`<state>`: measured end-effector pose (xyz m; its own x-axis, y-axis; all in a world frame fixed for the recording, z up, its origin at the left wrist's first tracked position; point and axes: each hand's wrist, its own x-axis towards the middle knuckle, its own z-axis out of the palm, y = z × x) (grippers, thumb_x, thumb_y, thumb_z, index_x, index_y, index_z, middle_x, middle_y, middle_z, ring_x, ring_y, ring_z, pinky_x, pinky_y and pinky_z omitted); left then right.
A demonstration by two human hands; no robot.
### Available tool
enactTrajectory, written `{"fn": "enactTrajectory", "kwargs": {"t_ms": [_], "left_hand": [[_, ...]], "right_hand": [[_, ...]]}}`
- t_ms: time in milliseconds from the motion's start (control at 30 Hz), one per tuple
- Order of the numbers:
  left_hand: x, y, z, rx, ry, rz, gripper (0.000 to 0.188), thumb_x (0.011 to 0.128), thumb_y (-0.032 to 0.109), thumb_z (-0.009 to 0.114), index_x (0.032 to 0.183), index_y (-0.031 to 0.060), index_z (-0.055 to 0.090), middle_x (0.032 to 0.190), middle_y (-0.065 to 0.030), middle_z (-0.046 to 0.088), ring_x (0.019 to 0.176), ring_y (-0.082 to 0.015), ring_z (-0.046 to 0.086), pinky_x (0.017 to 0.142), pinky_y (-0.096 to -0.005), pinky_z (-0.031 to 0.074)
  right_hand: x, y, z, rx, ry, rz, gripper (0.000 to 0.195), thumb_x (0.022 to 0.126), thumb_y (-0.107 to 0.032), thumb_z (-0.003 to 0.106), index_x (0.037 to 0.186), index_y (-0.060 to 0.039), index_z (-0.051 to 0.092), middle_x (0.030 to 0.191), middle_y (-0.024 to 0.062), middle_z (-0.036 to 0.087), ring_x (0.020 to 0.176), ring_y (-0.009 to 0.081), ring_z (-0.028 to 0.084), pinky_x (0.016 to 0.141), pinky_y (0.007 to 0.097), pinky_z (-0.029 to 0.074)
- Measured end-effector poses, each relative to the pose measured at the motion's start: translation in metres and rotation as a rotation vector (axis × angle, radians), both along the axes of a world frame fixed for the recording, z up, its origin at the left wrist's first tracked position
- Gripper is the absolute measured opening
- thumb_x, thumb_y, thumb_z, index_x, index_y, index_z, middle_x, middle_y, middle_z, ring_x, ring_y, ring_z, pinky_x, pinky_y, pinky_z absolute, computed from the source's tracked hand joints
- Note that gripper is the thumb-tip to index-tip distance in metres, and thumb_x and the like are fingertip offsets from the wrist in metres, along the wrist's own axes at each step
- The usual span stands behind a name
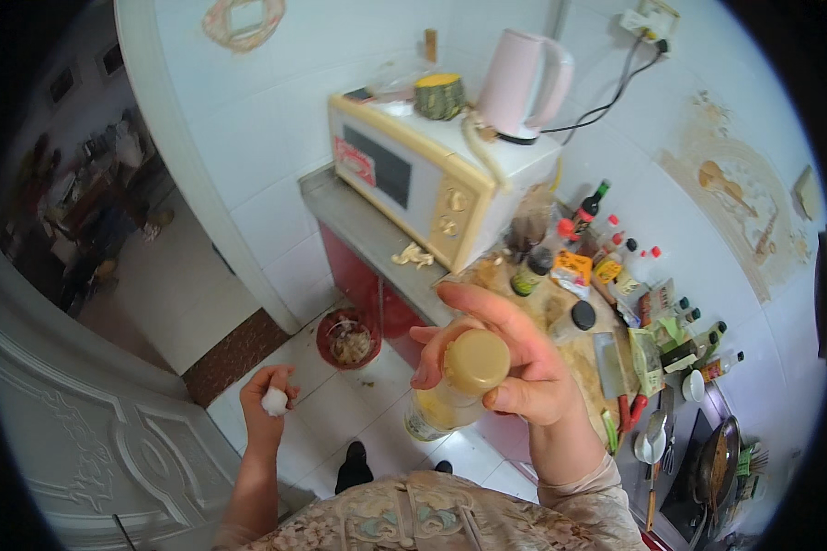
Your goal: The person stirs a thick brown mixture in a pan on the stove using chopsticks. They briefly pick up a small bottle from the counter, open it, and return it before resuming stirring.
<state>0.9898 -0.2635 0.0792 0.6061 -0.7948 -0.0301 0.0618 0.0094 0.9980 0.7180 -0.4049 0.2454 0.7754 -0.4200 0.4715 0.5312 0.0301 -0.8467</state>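
My right hand (537, 365) is raised before my chest, its fingers around a clear seasoning bottle (448, 410). A tan cap (479, 358) tops this bottle and faces up toward me; something yellowish shows inside it, and a label wraps its lower part. Low on the left, my left hand (262, 392) is curled around a small white wad (274, 401), perhaps tissue; its material is not clear. Beyond the right hand, a cutting board (558, 310) bears a jar with a black lid (582, 315) and a cleaver (608, 368).
A microwave oven (448, 186) carries a pink electric kettle (517, 82) and a cut pumpkin (440, 96). Several sauce bottles (589, 206) line the tiled wall. A red waste bin (348, 337) stands on the floor by the counter. On the right is a wok (717, 461); a door (96, 441) is at left.
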Motion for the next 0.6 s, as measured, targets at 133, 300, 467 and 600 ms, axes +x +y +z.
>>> {"fn": "enactTrajectory", "kwargs": {"t_ms": [133, 300, 467, 600], "left_hand": [[0.053, 0.002, -0.002, -0.014, -0.092, 0.030, 0.025, 0.095, 0.023, 0.054, 0.094, 0.0007, 0.065, 0.058, 0.0009, 0.049, 0.050, -0.0062, 0.043, 0.066, -0.0310, 0.053], [0.106, -0.004, -0.010, -0.037, -0.016, 0.049, 0.024, 0.094, 0.024, 0.056, 0.096, 0.0014, 0.065, 0.060, 0.0013, 0.049, 0.050, -0.0064, 0.042, 0.065, -0.0303, 0.053], [0.095, -0.035, -0.020, 0.058, -0.007, -0.065, 0.024, 0.094, 0.023, 0.056, 0.095, 0.0014, 0.065, 0.060, 0.0015, 0.051, 0.051, -0.0057, 0.043, 0.066, -0.0302, 0.052], [0.070, -0.066, -0.035, 0.081, 0.023, -0.182, 0.023, 0.094, 0.024, 0.056, 0.096, 0.0030, 0.065, 0.060, 0.0020, 0.050, 0.048, -0.0057, 0.041, 0.066, -0.0317, 0.053]], "right_hand": [[0.057, 0.002, -0.012, 0.029, 0.006, -0.035, 0.080, 0.084, -0.024, 0.066, 0.144, 0.0035, 0.020, 0.109, 0.0151, 0.057, 0.104, 0.0236, 0.055, 0.097, 0.0388, 0.036], [0.095, -0.016, -0.071, 0.037, 0.183, -0.220, 0.065, 0.089, -0.010, 0.058, 0.145, -0.0060, 0.026, 0.116, 0.0097, 0.055, 0.108, 0.0172, 0.052, 0.095, 0.0319, 0.040], [0.037, -0.026, -0.123, 0.127, 0.242, -0.723, 0.058, 0.089, -0.006, 0.057, 0.141, -0.0071, 0.033, 0.117, 0.0089, 0.055, 0.112, 0.0174, 0.050, 0.098, 0.0325, 0.039], [-0.024, -0.049, -0.121, 0.082, 0.233, -1.112, 0.053, 0.089, -0.005, 0.057, 0.138, -0.0052, 0.036, 0.119, 0.0100, 0.055, 0.113, 0.0188, 0.051, 0.099, 0.0331, 0.039]]}}
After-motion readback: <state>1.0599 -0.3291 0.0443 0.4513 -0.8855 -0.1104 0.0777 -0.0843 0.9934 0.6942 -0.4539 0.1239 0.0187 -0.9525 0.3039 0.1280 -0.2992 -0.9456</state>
